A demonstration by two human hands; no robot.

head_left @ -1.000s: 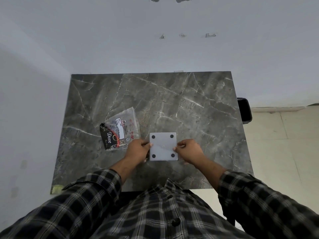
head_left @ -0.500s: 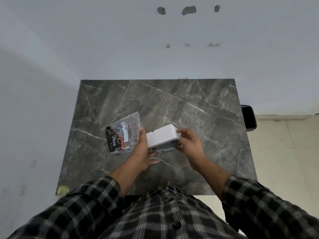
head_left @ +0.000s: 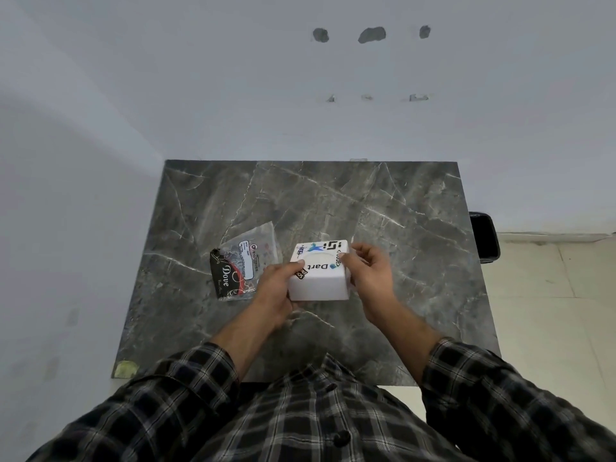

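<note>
A white box (head_left: 318, 278) with stickers and the word "Dart" on its top face is lifted just above the dark marble table (head_left: 383, 208). My left hand (head_left: 275, 286) grips the box's left side, thumb on the top face. My right hand (head_left: 368, 266) grips its right side, thumb on the top edge. The box's plain white front wall faces me.
A clear plastic packet (head_left: 245, 263) with a black "Dove" card lies on the table just left of my left hand. A black bin (head_left: 485, 236) stands on the floor past the table's right edge. A yellowish patch (head_left: 126, 368) marks the near left corner.
The box lay flat with its four black feet up; both hands lifted it and turned it over, so the stickered face now points up.
</note>
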